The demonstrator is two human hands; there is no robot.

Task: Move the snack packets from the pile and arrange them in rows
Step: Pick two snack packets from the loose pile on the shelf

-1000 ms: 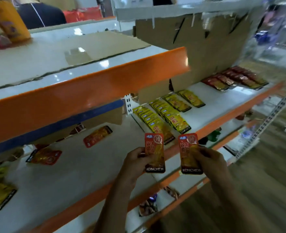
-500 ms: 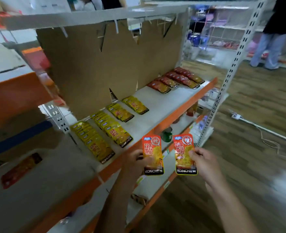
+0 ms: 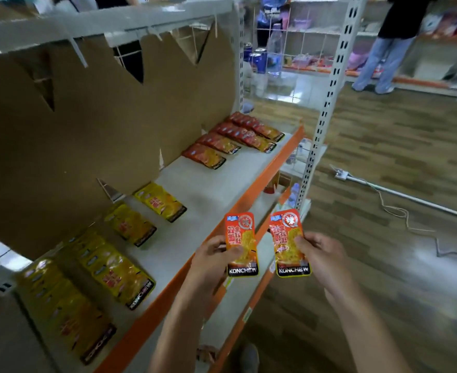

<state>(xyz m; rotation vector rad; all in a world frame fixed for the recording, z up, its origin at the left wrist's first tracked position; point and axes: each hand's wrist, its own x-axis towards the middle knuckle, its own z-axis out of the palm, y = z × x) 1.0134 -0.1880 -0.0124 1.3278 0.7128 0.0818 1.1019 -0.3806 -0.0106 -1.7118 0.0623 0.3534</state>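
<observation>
Task partway done, judging by the layout. The white shelf (image 3: 216,184) with the orange front edge already carries sorted rows: yellow packets (image 3: 120,275) at the near end in overlapped rows running front to back, plus two short yellow stacks (image 3: 158,201) nearer the cardboard backing (image 3: 93,125). Red packets (image 3: 238,135) sit at the far end in overlapped rows close to the backing. A bare stretch of shelf lies between the yellow and red groups and along the front edge, so there is room left for more. The source pile is not in view, so how many packets remain cannot be told.

Two more packets are in hand, not yet placed. Left hand (image 3: 212,261) pinches an orange-red KONCHEW packet (image 3: 241,243), thumb on its front, fingers curled behind, held upright. Right hand (image 3: 320,255) grips a second KONCHEW packet (image 3: 290,242) the same way, thumb on its face. Both packets hover in front of the shelf edge, side by side, just apart, touching nothing else.

They look like they match the red group, so they likely go at the far end.

Lower shelves (image 3: 249,313) hold a few items, too blurred to name.
</observation>
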